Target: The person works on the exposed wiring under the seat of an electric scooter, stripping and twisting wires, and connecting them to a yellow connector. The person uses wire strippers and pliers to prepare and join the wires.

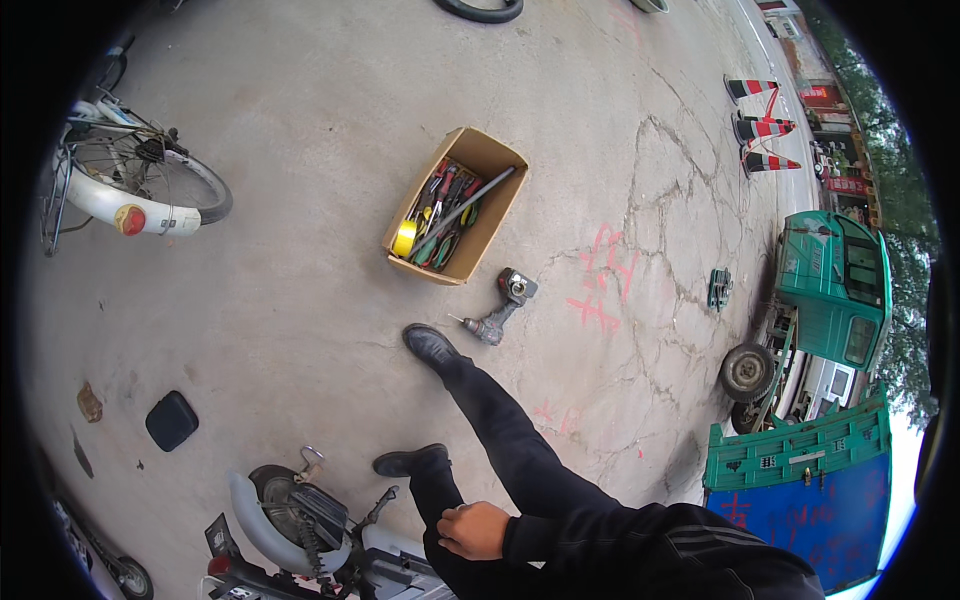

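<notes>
My right hand (474,531) is low in the view, over my dark trouser leg by the knee. Its fingers are curled in, and what they hold, if anything, is hidden. My left hand is out of sight. Close by on the left lies a tipped-over two-wheeler (300,520) with a silver mudguard. Beyond my black shoe (430,345), a cordless drill (497,310) lies on the concrete. Past the drill stands an open cardboard box (490,225) filled with screwdrivers, other hand tools, a grey rod (465,210) and a roll of yellow tape (404,238).
A bicycle (150,185) stands at the far left. Left of my feet lies a black case (172,420). To the right are a green bit set (719,289), a green truck (830,290) and striped traffic cones (765,128). A tyre (480,10) lies at the far edge.
</notes>
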Demonstrator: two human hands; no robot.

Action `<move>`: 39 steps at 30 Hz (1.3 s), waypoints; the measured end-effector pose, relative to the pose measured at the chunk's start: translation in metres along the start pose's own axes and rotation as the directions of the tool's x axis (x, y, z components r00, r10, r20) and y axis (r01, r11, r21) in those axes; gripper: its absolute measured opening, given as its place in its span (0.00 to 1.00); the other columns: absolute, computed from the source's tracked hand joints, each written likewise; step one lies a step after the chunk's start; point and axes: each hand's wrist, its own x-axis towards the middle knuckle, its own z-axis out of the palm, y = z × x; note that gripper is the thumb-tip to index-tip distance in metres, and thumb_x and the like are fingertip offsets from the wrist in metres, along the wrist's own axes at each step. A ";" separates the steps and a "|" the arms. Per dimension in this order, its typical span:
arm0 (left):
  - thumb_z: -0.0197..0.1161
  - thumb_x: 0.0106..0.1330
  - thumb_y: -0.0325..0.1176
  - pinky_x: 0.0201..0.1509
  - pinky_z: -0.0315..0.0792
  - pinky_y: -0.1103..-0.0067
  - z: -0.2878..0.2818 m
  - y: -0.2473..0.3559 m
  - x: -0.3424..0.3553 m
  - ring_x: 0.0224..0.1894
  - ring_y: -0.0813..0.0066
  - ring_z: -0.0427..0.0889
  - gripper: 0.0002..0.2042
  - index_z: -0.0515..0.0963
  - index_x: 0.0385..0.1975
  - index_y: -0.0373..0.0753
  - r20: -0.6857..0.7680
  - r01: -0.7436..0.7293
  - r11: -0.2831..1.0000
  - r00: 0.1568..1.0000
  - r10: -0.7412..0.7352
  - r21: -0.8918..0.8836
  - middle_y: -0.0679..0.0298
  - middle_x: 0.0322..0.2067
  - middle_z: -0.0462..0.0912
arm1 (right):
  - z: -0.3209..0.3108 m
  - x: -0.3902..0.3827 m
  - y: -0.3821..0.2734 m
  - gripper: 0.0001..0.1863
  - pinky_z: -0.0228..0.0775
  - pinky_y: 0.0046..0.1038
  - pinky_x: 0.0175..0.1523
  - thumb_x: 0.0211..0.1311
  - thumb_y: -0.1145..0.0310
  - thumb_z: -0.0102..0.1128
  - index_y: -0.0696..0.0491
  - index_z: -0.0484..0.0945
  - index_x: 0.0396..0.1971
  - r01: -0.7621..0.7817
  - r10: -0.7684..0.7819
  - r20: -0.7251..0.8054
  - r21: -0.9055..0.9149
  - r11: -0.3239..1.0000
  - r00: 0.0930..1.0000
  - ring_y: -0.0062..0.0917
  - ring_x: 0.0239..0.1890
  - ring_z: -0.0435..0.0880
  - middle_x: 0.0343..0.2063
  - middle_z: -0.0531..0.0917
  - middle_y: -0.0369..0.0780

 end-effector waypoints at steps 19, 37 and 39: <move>0.65 0.68 0.47 0.57 0.72 0.57 -0.031 0.061 0.036 0.48 0.51 0.80 0.22 0.82 0.50 0.33 0.077 0.272 0.920 0.949 -0.304 0.282 0.51 0.45 0.85 | -0.073 -0.023 0.141 0.11 0.80 0.42 0.38 0.66 0.62 0.66 0.54 0.80 0.30 -0.322 0.325 -0.182 0.047 0.945 0.928 0.42 0.32 0.87 0.29 0.83 0.44; 0.56 0.67 0.67 0.67 0.64 0.45 -0.015 0.066 0.067 0.61 0.44 0.77 0.35 0.82 0.58 0.40 0.110 0.038 0.811 0.986 -0.125 0.583 0.49 0.57 0.82 | 0.014 -0.106 0.161 0.12 0.80 0.47 0.45 0.66 0.60 0.62 0.55 0.82 0.35 -0.498 0.491 -0.403 0.095 0.862 0.773 0.47 0.38 0.88 0.33 0.85 0.48; 0.55 0.67 0.69 0.68 0.63 0.44 -0.020 0.055 0.063 0.63 0.43 0.76 0.37 0.82 0.59 0.41 0.076 0.049 0.760 0.989 -0.129 0.649 0.49 0.59 0.82 | 0.031 -0.133 0.155 0.13 0.80 0.48 0.47 0.66 0.60 0.62 0.55 0.83 0.36 -0.548 0.560 -0.406 0.158 0.821 0.722 0.48 0.40 0.88 0.35 0.86 0.48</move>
